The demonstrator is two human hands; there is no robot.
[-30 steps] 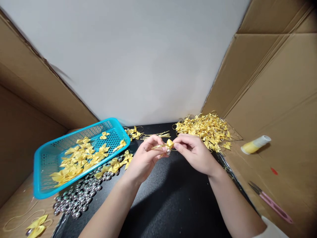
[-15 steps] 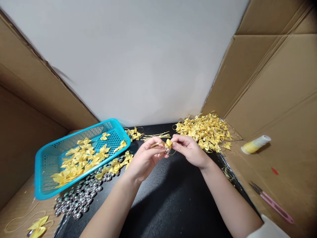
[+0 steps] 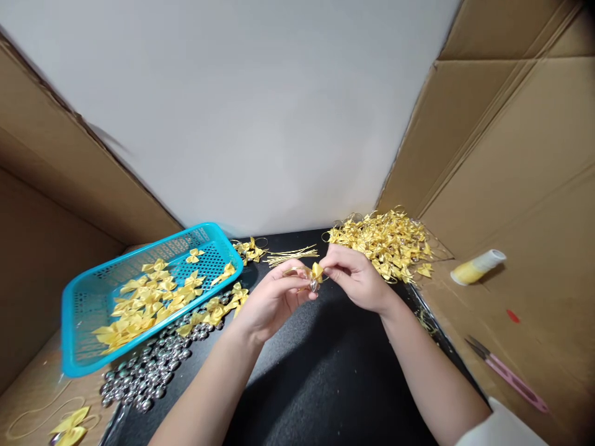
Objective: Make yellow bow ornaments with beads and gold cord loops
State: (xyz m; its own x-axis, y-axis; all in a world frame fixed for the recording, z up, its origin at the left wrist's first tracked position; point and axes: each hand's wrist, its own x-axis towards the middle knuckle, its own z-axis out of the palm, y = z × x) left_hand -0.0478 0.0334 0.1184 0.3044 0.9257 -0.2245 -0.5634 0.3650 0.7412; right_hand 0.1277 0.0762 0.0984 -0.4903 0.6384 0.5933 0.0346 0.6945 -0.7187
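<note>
My left hand [image 3: 279, 294] is closed around a small yellow ribbon bow [image 3: 317, 271] with a silver bell [image 3: 314, 286] under it. A thin gold cord [image 3: 294, 270] loops over the left fingers. To the right of the bow, my right hand [image 3: 353, 275] pinches at its edge; the fingertips seem to grip an end of the cord, though it is too small to see well. Both hands are held over the black work surface [image 3: 325, 371].
At left stands a blue basket [image 3: 69, 334] of yellow bows, with silver bells [image 3: 149, 368] beside it. Gold twist ties [image 3: 292, 254] lie behind my hands. Back right is a heap of finished-looking bows [image 3: 385, 241]. A thread spool [image 3: 478, 267] and pink-handled snips [image 3: 515, 381] lie on cardboard at right.
My right hand has shifted slightly, its fingers curled more beside the bow. The bow has turned a little in my left fingers. The whole view has moved slightly.
</note>
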